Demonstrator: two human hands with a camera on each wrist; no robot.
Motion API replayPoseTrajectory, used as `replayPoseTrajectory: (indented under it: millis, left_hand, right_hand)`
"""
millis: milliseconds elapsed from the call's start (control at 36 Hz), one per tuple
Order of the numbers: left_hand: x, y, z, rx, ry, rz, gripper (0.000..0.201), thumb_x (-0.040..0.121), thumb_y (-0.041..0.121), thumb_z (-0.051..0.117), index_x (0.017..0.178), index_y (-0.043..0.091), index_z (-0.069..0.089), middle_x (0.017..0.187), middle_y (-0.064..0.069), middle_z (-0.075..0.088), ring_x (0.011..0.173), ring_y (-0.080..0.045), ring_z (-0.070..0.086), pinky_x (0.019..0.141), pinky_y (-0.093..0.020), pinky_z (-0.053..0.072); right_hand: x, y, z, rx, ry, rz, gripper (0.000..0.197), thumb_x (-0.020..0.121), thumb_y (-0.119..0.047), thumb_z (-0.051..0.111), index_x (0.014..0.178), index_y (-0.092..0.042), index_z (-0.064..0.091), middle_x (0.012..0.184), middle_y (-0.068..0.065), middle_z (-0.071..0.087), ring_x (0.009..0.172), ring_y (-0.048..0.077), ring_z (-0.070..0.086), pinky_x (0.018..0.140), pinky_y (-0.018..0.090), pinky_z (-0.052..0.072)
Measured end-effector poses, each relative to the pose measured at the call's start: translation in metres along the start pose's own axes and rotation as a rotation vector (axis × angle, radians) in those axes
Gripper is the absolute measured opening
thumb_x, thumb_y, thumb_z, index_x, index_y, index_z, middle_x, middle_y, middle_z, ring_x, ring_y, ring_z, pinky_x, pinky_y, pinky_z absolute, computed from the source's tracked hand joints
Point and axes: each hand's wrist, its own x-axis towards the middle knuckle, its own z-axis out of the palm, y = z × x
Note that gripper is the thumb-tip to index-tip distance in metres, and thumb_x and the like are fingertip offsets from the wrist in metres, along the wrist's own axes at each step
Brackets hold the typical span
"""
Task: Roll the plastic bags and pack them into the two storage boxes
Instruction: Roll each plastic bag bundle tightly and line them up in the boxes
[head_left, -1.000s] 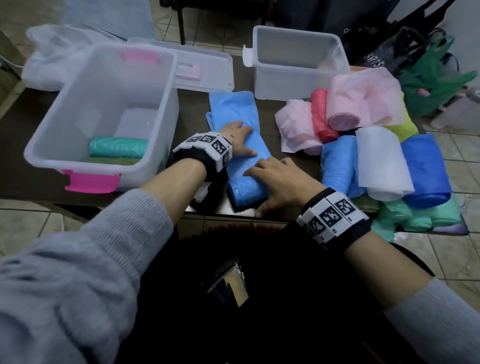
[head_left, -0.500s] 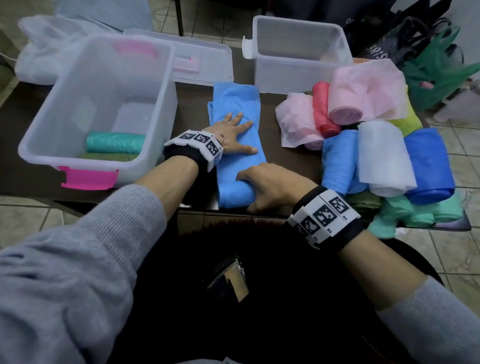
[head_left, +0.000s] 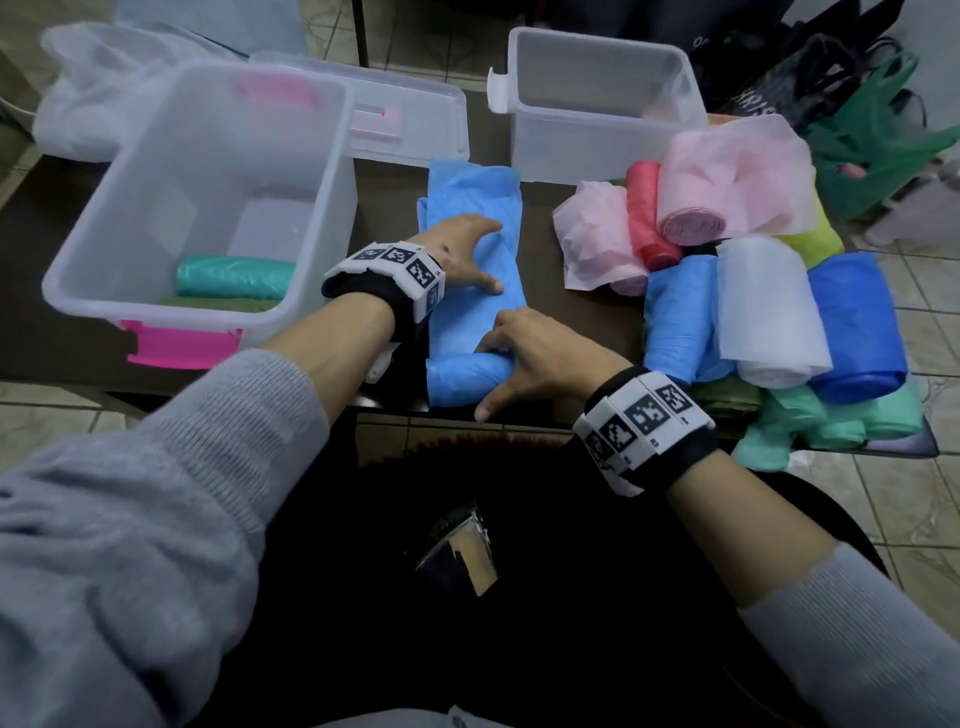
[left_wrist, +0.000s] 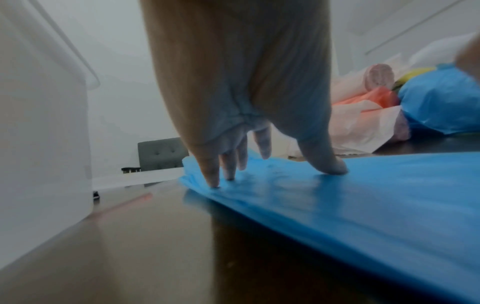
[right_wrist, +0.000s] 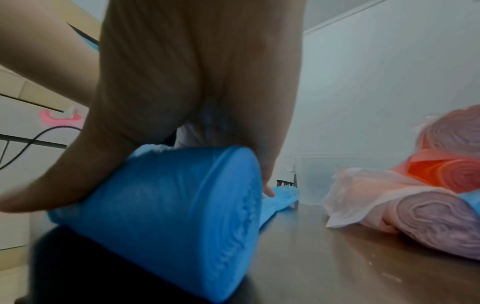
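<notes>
Now your right hand (head_left: 540, 358) curls over the rolled near end of the light-blue bag (head_left: 470, 270); your left hand (head_left: 462, 249) presses flat on its unrolled length, stretching away toward the small storage box (head_left: 597, 150)

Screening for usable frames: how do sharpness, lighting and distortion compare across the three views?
Head view: sharp, dim, edges bowed by the wide lens. Left wrist view: soft, left hand looms large, blue bag blurred near the lens. Right wrist view: blue roll smeared, right hand shadowed.
</notes>
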Motion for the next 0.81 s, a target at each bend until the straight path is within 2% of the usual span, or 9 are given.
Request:
replayPoseTrajectory:
  millis: [83, 194, 306, 389, 472, 528, 639, 722, 806]
  left_hand:
    - [-0.006, 0.008, -0.003, -0.004, 0.064, -0.032, 0.069, 0.084, 0.032, 0.068, 0.143, 0.016, 0.036, 0.150, -0.009, 0.030, 0.137, -0.024, 0.032, 0.110, -0.036, 0.027]
    - [-0.023, 0.020, -0.010, -0.058, 0.207, -0.029, 0.033, 0.089, 0.022, 0.063, 0.121, 0.014, 0.060, 0.126, -0.007, 0.054, 0.115, -0.022, 0.052, 0.099, -0.034, 0.039]
    - [-0.053, 0.034, -0.020, -0.182, 0.232, -0.041, 0.012, 0.089, 0.020, 0.060, 0.100, 0.018, 0.065, 0.088, 0.003, 0.061, 0.087, -0.017, 0.062, 0.090, -0.036, 0.049]
    - [-0.075, 0.040, -0.022, -0.238, 0.205, -0.041, 0.006, 0.090, 0.017, 0.058, 0.092, 0.021, 0.062, 0.073, 0.006, 0.063, 0.077, -0.013, 0.065, 0.086, -0.032, 0.050]
    - [-0.091, 0.036, -0.018, -0.218, 0.147, -0.061, 0.016, 0.091, 0.010, 0.055, 0.100, 0.020, 0.064, 0.082, 0.001, 0.066, 0.084, -0.016, 0.065, 0.073, -0.030, 0.051]
    - [-0.100, 0.029, -0.012, -0.211, 0.108, -0.076, 0.024, 0.091, 0.007, 0.053, 0.108, 0.019, 0.064, 0.092, -0.001, 0.066, 0.092, -0.018, 0.064, 0.082, -0.033, 0.052]
    - [-0.112, 0.018, 0.008, -0.236, 0.060, -0.064, 0.035, 0.089, 0.008, 0.056, 0.123, 0.015, 0.058, 0.115, -0.006, 0.066, 0.111, -0.019, 0.058, 0.096, -0.029, 0.045]
    - [-0.113, 0.011, 0.020, -0.227, 0.066, -0.050, 0.047, 0.081, 0.021, 0.070, 0.126, 0.016, 0.056, 0.122, -0.008, 0.062, 0.118, -0.022, 0.052, 0.099, -0.033, 0.042]
    - [-0.109, 0.009, 0.025, -0.203, 0.067, -0.063, 0.049, 0.071, 0.027, 0.078, 0.117, 0.023, 0.062, 0.112, -0.010, 0.064, 0.110, -0.026, 0.054, 0.091, -0.036, 0.046]
  right_hand:
    - [0.003, 0.001, -0.004, 0.059, -0.045, -0.008, 0.062, 0.059, -0.052, 0.081, 0.107, -0.014, 0.070, 0.092, 0.011, 0.059, 0.084, 0.021, 0.054, 0.080, 0.040, 0.045]
    - [0.004, 0.010, -0.005, 0.157, 0.004, 0.020, 0.077, 0.064, -0.043, 0.082, 0.129, -0.014, 0.054, 0.112, 0.004, 0.063, 0.107, 0.020, 0.056, 0.085, 0.020, 0.038]
    - [0.005, 0.014, -0.005, 0.229, 0.044, 0.071, 0.059, 0.068, -0.040, 0.081, 0.112, -0.014, 0.054, 0.103, -0.002, 0.056, 0.103, 0.020, 0.055, 0.090, 0.032, 0.042]
    - [0.008, 0.013, -0.005, 0.208, 0.060, 0.074, 0.049, 0.072, -0.043, 0.076, 0.108, -0.014, 0.061, 0.097, -0.005, 0.055, 0.101, 0.021, 0.054, 0.083, 0.031, 0.041]
    - [0.012, 0.014, -0.006, 0.138, 0.077, 0.082, 0.050, 0.073, -0.050, 0.071, 0.112, -0.019, 0.066, 0.108, 0.004, 0.055, 0.112, 0.024, 0.044, 0.094, 0.038, 0.038]
    - [0.013, 0.014, -0.008, 0.066, 0.080, 0.106, 0.051, 0.077, -0.051, 0.067, 0.118, -0.021, 0.065, 0.116, 0.007, 0.051, 0.115, 0.024, 0.036, 0.100, 0.042, 0.034]
    - [0.017, 0.014, -0.011, 0.043, 0.052, 0.110, 0.044, 0.084, -0.050, 0.060, 0.115, -0.020, 0.066, 0.098, 0.007, 0.042, 0.101, 0.023, 0.035, 0.096, 0.043, 0.035]
    - [0.020, 0.016, -0.009, 0.127, 0.083, 0.076, 0.044, 0.083, -0.045, 0.063, 0.119, -0.020, 0.066, 0.094, 0.007, 0.048, 0.104, 0.028, 0.046, 0.083, 0.030, 0.033]
    - [0.021, 0.017, -0.009, 0.207, 0.185, 0.119, 0.048, 0.083, -0.042, 0.066, 0.124, -0.018, 0.060, 0.104, 0.003, 0.059, 0.095, 0.015, 0.050, 0.077, 0.020, 0.030]
